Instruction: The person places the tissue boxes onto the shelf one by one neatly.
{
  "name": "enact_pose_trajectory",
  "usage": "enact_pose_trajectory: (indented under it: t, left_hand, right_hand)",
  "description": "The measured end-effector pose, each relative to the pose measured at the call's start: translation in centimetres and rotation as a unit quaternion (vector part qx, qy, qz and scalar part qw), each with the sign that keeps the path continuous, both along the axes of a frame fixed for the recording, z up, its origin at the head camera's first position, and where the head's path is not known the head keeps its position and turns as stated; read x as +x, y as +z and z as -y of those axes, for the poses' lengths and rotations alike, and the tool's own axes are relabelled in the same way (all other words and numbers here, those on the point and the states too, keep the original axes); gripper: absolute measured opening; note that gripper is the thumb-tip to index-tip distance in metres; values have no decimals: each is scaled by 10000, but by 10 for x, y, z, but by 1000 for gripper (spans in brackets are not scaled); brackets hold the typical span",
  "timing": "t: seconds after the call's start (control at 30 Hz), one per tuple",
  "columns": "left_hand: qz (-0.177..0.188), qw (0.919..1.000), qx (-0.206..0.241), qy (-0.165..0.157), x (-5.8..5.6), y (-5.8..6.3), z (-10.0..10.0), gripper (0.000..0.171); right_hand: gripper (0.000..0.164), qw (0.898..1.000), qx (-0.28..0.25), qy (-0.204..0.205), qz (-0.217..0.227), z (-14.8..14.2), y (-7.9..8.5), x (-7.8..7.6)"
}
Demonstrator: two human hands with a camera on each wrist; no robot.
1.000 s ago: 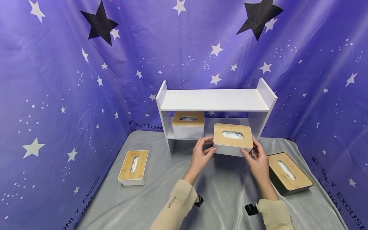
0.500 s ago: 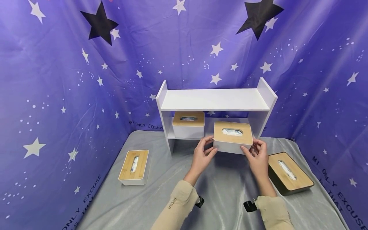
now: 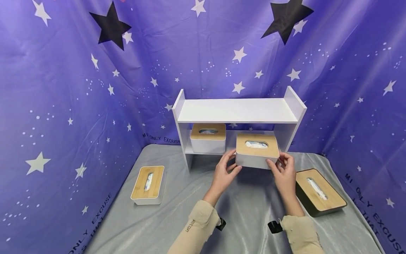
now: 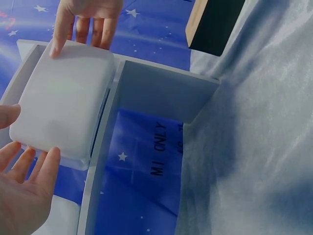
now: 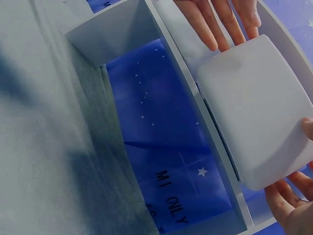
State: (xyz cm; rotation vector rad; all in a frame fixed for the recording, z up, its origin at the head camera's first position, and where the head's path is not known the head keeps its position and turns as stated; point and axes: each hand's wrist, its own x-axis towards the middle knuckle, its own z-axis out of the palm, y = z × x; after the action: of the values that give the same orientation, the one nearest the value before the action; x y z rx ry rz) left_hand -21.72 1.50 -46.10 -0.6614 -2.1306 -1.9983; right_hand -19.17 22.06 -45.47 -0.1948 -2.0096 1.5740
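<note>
A white tissue box (image 3: 257, 161) with a bamboo lid is at the front of the white shelf unit's lower level, right of a similar white tissue box (image 3: 208, 144) standing inside. At its left end, my left hand (image 3: 222, 173) holds the box with fingers on the side and thumb near the front corner. My right hand (image 3: 283, 174) grips the right end, thumb on the front face and fingers round the side. Both wrist views show the held box's pale underside (image 4: 63, 100) beyond the shelf board's edge (image 5: 215, 132). Whether its back part rests on the board is hard to tell.
Another white tissue box (image 3: 148, 185) lies on the grey cloth (image 3: 184, 218) at the left. A black tissue box (image 3: 320, 192) with a bamboo lid sits at the right, close to my right forearm. The unit's top board (image 3: 236, 110) overhangs the lower level.
The held tissue box has moved slightly up and back toward the shelf, with both hands following it. The other tissue boxes have stayed put.
</note>
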Motion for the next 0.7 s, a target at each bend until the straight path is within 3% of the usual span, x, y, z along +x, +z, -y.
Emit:
enact_pose_trajectory:
  t: [0.37, 0.57, 0.7]
  left_hand:
    - [-4, 9989, -465, -54, 2, -1, -1, 74]
    - [-17, 9993, -328, -180, 9, 7, -3, 79]
    - [8, 9992, -304, -250, 6, 3, -4, 79]
  right_hand:
    - [52, 9982, 296, 136, -512, -2, -7, 0]
    - [58, 9978, 428, 202, -470, -3, -8, 1]
    - [61, 9982, 202, 308, -475, -1, -8, 1]
